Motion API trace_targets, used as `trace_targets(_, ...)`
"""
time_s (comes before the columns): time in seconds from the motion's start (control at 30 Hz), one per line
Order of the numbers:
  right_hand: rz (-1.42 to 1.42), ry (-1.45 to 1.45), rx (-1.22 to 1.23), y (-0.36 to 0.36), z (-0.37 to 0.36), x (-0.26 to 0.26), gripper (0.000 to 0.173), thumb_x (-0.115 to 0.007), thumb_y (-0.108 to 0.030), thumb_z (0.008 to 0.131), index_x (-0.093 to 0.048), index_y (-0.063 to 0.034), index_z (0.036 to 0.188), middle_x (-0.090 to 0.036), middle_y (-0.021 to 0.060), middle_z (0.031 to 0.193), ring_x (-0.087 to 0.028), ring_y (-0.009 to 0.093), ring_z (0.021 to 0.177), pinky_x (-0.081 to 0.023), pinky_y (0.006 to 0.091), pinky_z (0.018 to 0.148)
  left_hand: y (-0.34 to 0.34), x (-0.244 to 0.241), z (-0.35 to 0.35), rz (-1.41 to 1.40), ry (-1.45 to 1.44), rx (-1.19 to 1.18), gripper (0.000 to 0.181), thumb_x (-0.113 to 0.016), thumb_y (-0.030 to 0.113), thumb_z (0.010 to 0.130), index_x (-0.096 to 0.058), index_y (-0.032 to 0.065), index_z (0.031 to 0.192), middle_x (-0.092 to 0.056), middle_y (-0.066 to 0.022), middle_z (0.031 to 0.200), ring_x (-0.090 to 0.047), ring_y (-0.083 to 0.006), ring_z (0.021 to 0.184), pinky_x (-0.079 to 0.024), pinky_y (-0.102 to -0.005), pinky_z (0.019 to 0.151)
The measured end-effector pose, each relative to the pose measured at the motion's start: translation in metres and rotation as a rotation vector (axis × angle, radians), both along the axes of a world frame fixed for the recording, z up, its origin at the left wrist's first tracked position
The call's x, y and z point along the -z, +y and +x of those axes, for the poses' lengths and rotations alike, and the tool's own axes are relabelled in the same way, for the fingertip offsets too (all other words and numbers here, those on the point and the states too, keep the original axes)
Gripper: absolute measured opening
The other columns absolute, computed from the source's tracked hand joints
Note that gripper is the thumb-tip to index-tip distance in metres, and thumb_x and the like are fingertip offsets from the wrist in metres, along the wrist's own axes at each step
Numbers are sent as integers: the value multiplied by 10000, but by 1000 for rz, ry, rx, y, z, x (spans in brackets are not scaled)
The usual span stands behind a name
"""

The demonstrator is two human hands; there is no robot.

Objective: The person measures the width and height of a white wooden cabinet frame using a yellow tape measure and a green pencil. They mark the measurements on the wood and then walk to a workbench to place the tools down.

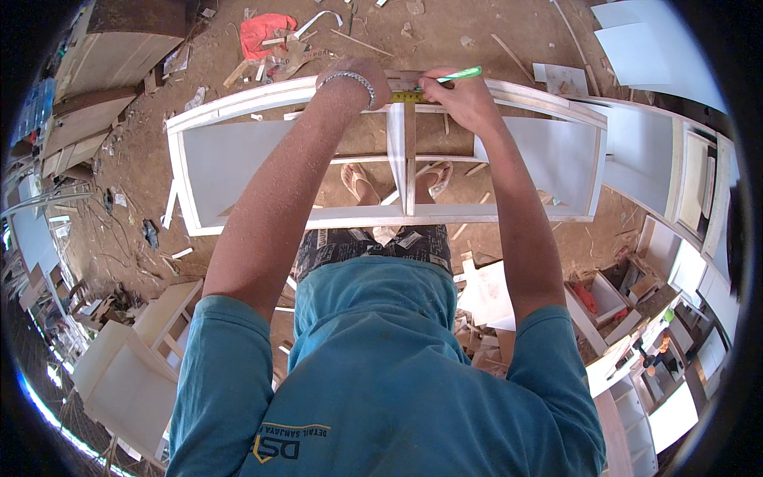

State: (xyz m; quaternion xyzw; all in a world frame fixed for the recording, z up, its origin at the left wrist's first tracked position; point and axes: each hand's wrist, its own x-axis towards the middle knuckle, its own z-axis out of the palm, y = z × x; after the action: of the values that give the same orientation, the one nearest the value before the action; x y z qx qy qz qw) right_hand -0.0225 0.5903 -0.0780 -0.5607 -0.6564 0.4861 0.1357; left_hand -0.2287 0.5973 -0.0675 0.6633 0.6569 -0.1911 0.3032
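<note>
A white wooden cabinet frame [262, 222] stands before me, with an upright divider [410, 161] in its middle. My left hand [356, 80] is closed at its far rail, over one end of a yellow measuring tape; what lies inside that hand is hidden. The tape's blade [406, 96] stretches between my two hands, above the divider. My right hand [458, 95] holds a green-and-white pen [460, 74] between thumb and fingers, and its fingertips are at the right end of the visible blade, on the far rail.
Wood offcuts and a red plastic bag [265, 34] litter the dirt floor [417, 36]. White cabinets [641, 158] stand at the right, and wooden carcasses [125, 56] at the upper left. Nearer on the left is a pale cabinet [128, 381]. An open drawer box [602, 298] lies at the right.
</note>
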Motion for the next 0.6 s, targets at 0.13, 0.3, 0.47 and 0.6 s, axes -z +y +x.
trace_targets(0.13, 25, -3, 2, 0, 0, 4, 279, -667, -245, 919, -708, 5, 1037, -726, 68, 822, -683, 137, 778, -519, 284, 750, 2, 1, 0, -5, 9, 34, 405, -584, 333, 837, -746, 6, 1012, -693, -233, 1110, -676, -353, 1054, -511, -432, 952)
trace_targets(0.3, 11, 129, 103, -9, 12, -3, 317, -576, -295, 986, -696, -3, 1006, -720, 84, 927, -659, 151, 916, -495, 295, 842, -3, 3, 0, 58, 20, 127, 376, -556, 302, 861, -747, -1, 977, -693, -237, 1089, -674, -371, 1037, -512, -435, 944)
trace_targets(0.47, -13, 631, 561, -62, 49, -2, 323, -488, -309, 1040, -645, -29, 1075, -674, 80, 972, -579, 146, 848, -455, 273, 776, -20, 5, -9, 248, -82, 139, 322, -550, 274, 883, -739, 15, 911, -700, -239, 1013, -676, -385, 973, -509, -453, 924)
trace_targets(0.6, -38, 358, 867, -110, 60, -18, 260, -570, -261, 1008, -629, -36, 1126, -643, 42, 904, -446, 54, 659, -374, 214, 579, -62, -17, -12, 351, -181, 148, 260, -606, 279, 856, -731, 55, 896, -697, -213, 907, -647, -382, 933, -505, -476, 886)
